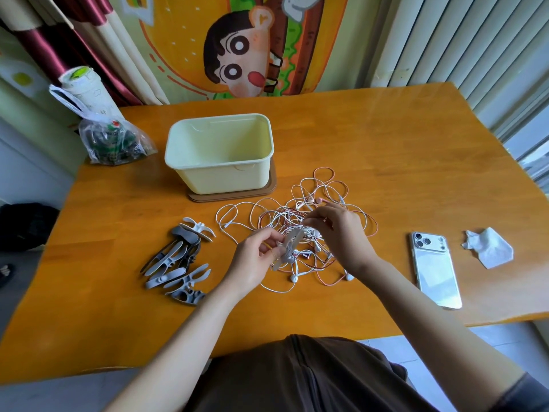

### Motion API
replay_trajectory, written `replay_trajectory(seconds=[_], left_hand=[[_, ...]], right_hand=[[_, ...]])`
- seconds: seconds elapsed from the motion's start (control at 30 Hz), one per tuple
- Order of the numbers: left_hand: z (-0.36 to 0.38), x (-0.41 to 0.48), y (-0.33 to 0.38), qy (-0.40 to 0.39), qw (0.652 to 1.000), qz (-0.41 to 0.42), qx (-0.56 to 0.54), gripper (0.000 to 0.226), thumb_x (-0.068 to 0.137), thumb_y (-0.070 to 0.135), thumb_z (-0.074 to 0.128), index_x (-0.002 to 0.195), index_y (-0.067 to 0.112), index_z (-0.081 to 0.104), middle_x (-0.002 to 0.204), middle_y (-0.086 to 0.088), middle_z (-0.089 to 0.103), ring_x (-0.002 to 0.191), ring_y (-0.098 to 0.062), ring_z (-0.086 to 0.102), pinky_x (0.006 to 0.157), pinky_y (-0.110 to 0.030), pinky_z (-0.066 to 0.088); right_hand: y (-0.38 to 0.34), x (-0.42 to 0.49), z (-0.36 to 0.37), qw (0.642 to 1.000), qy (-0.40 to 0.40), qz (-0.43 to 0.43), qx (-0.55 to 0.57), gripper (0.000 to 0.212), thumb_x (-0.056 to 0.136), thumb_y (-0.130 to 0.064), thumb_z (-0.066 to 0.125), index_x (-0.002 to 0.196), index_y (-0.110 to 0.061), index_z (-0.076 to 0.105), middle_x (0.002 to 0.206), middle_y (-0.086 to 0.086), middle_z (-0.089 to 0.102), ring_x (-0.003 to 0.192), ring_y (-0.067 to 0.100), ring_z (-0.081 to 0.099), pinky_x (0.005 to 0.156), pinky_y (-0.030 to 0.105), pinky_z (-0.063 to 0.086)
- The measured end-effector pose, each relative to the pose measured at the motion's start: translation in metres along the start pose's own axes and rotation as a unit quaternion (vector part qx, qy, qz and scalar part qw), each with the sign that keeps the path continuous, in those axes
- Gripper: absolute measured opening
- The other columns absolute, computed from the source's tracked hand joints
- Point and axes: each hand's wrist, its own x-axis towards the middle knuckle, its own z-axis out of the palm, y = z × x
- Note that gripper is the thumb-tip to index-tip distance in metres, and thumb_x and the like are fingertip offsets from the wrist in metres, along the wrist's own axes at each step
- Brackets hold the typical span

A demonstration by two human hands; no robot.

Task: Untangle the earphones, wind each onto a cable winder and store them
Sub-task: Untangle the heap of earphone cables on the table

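phone [436,270] and tissue [488,247] lie right of tangled earphones [300,221].

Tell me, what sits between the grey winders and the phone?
In the head view: the tangled earphones, with the left hand holding a winder over them and the right hand pinching their cable.

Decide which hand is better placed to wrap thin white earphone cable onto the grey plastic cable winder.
Right. The right hand pinches the thin white earphone cable above the tangle; the left hand is occupied gripping the grey plastic cable winder.
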Motion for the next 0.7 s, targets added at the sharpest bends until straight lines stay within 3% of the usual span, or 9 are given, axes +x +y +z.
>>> replay_trajectory(seconds=[0.17, 0.33, 0.5, 0.6, 0.7], left_hand=[[-0.001, -0.003, 0.002, -0.022, 0.998, -0.013, -0.065, 0.008, 0.089, 0.01, 0.064, 0.094, 0.017, 0.064, 0.091, -0.002, 0.065, 0.091, -0.025, 0.062, 0.079, -0.032, 0.052], [0.0, -0.006, 0.017, -0.078, 0.976, -0.006, -0.204, 0.013, 0.082, 0.018, 0.065, 0.095, 0.018, 0.063, 0.087, 0.004, 0.068, 0.085, -0.01, 0.063, 0.074, -0.019, 0.051], [-0.002, 0.0, 0.028, 0.009, 0.913, -0.052, -0.405, 0.023, 0.075, 0.017, 0.061, 0.097, 0.013, 0.059, 0.092, 0.003, 0.069, 0.089, -0.012, 0.063, 0.081, -0.027, 0.049], [-0.006, 0.004, 0.029, 0.059, 0.873, -0.086, -0.477, 0.017, 0.078, 0.013, 0.058, 0.095, 0.014, 0.058, 0.102, -0.005, 0.064, 0.096, -0.018, 0.059, 0.085, -0.034, 0.045], [-0.007, 0.006, 0.026, 0.098, 0.863, -0.109, -0.483, 0.01, 0.089, 0.007, 0.054, 0.093, 0.016, 0.058, 0.1, -0.006, 0.063, 0.096, -0.019, 0.058, 0.084, -0.034, 0.045]], right_hand=[[0.001, 0.0, -0.001, 1.0, 0.008, 0.001, 0.01, 0.011, 0.089, -0.011, 0.062, 0.089, -0.005, 0.071, 0.084, -0.001, 0.058, 0.068, 0.002, 0.048, 0.065, 0.004, 0.036], [0.0, 0.001, 0.003, 1.0, -0.002, 0.022, 0.02, 0.01, 0.088, -0.011, 0.063, 0.088, -0.005, 0.072, 0.077, -0.004, 0.059, 0.065, -0.004, 0.049, 0.064, 0.003, 0.036], [-0.002, -0.004, 0.011, 0.991, -0.05, 0.079, 0.093, 0.017, 0.094, -0.018, 0.056, 0.08, -0.013, 0.065, 0.055, -0.015, 0.049, 0.045, 0.002, 0.045, 0.047, 0.012, 0.032], [-0.004, -0.013, 0.021, 0.985, -0.103, 0.081, 0.115, 0.02, 0.096, -0.02, 0.052, 0.079, -0.018, 0.062, 0.061, -0.01, 0.052, 0.047, 0.0, 0.043, 0.048, 0.013, 0.031], [-0.007, -0.02, 0.028, 0.982, -0.118, 0.08, 0.122, 0.017, 0.096, -0.02, 0.053, 0.086, -0.014, 0.066, 0.07, -0.01, 0.06, 0.053, -0.003, 0.049, 0.053, 0.011, 0.036]])
